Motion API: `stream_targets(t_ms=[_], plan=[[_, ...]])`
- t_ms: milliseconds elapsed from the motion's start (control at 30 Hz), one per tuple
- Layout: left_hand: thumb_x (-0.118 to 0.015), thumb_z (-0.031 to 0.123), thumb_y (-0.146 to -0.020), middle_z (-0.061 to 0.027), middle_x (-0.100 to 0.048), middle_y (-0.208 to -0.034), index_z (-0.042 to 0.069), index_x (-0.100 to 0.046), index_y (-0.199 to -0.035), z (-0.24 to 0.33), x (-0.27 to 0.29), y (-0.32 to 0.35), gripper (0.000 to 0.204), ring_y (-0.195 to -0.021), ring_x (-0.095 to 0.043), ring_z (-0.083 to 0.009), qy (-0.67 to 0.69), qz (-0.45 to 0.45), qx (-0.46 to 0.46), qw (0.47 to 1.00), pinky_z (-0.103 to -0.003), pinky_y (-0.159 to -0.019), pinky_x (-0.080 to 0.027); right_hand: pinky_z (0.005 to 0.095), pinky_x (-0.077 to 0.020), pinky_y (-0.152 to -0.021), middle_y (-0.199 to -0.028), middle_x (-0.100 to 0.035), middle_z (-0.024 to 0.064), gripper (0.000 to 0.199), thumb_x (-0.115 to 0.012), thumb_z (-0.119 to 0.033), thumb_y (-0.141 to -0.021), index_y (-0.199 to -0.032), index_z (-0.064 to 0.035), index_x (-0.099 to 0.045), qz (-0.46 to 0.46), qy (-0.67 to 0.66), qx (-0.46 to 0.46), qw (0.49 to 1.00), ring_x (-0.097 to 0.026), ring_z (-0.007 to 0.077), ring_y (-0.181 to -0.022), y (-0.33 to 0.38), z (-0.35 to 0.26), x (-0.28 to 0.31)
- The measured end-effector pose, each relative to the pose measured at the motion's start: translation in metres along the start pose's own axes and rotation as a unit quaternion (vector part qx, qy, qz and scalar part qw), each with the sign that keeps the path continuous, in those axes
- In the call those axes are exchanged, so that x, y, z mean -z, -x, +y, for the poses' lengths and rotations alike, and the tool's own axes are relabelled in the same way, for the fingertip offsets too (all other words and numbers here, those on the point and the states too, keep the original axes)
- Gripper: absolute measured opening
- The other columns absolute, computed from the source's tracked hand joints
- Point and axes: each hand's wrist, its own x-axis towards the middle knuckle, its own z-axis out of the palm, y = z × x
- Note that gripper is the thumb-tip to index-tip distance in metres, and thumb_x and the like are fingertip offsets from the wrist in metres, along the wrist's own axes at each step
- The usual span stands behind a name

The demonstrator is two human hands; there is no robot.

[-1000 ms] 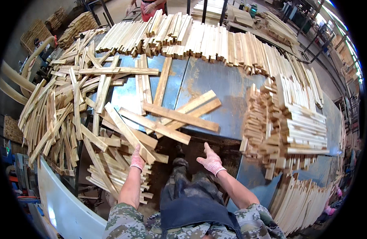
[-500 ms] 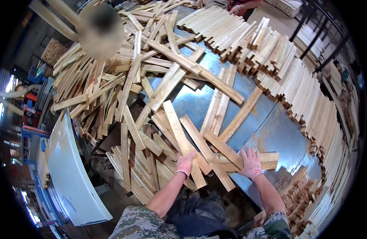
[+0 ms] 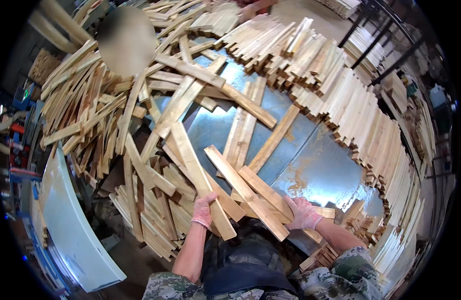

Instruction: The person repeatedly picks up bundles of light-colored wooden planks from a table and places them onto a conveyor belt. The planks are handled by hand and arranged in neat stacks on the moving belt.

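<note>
Both my hands wear pink gloves. My left hand (image 3: 204, 210) grips the near end of a long pale wooden slat (image 3: 196, 167) that runs up and to the left over the heap. My right hand (image 3: 303, 213) rests on the near ends of two or three wooden slats (image 3: 250, 192) lying crossed on the metal table (image 3: 315, 165); its fingers press down on them. The slats between my hands overlap, and their lower ends hang over the table's front edge.
Loose slats lie scattered over the table's left and middle. Neat rows of stacked slats (image 3: 350, 105) line the far and right sides. A heap of slats (image 3: 150, 220) sits below on the left beside a pale curved panel (image 3: 70, 230). Another person's hand (image 3: 250, 7) shows at the top.
My view has turned left and closer to the table. Both hands moved from the table's front edge onto the slats, and my left hand took hold of a long one.
</note>
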Motion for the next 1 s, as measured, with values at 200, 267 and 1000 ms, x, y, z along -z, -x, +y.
stream_targets(t_ms=[200,267,1000], plan=[[-0.085,0.029,-0.082,-0.0024,-0.070,-0.102,0.007,-0.077,-0.105,0.096,-0.043,0.009,0.033,-0.099,-0.065,-0.0186,-0.086,-0.041,-0.144,0.985,-0.040,-0.090,-0.055,0.0537,-0.0477,-0.110,-0.135,-0.060,0.0305,0.094,-0.082,-0.030,-0.084,-0.162,-0.0081,-0.035,0.127,-0.155,0.025,0.979,-0.057,0.0483,-0.128,0.010,-0.009,0.039],[-0.087,0.035,-0.084,-0.0079,-0.067,-0.108,0.005,-0.070,-0.123,0.177,-0.080,0.019,0.052,-0.100,-0.066,-0.0237,-0.054,-0.067,-0.132,0.987,-0.041,-0.097,-0.055,0.0534,-0.0478,-0.110,-0.133,-0.060,0.0291,0.089,-0.083,-0.027,-0.083,-0.158,-0.0084,-0.038,0.131,-0.197,0.042,0.971,-0.058,0.0470,-0.126,-0.019,-0.031,0.077],[-0.075,0.021,-0.101,-0.0112,-0.072,-0.099,0.001,-0.065,-0.125,0.021,-0.162,-0.006,0.032,-0.087,-0.072,-0.0201,-0.201,-0.134,-0.136,0.961,-0.035,-0.076,-0.059,0.0437,-0.0407,-0.123,-0.153,-0.058,0.0247,0.067,-0.065,-0.036,-0.100,-0.157,-0.0038,-0.050,0.296,-0.499,-0.096,0.808,-0.052,0.0378,-0.146,-0.107,0.014,0.059]])
